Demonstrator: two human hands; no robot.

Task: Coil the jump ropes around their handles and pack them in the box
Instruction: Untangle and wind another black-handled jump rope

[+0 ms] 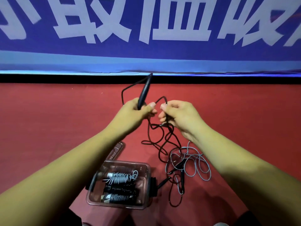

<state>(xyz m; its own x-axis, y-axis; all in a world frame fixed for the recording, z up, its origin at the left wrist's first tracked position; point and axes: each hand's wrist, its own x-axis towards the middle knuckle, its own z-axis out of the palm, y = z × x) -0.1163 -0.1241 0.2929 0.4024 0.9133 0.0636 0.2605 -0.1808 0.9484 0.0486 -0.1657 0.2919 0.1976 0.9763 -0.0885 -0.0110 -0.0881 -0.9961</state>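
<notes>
Nearest, the clear box (pixel 127 162) held three coiled ropes (pixel 121 178) lying crosswise. Beside it, to the right, loose ropes (pixel 200 167) tangled on the red floor (pixel 48 119). Farther off, the left hand (pixel 135 111) had its grip wrapped round the black handle (pixel 144 88), which pointed up and away toward the blue banner (pixel 146 51); the right hand (pixel 177 115) pinched its cord (pixel 164 141).

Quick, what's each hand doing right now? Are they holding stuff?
Left hand: closed, gripping the black handle.
Right hand: closed, pinching the black rope.
</notes>
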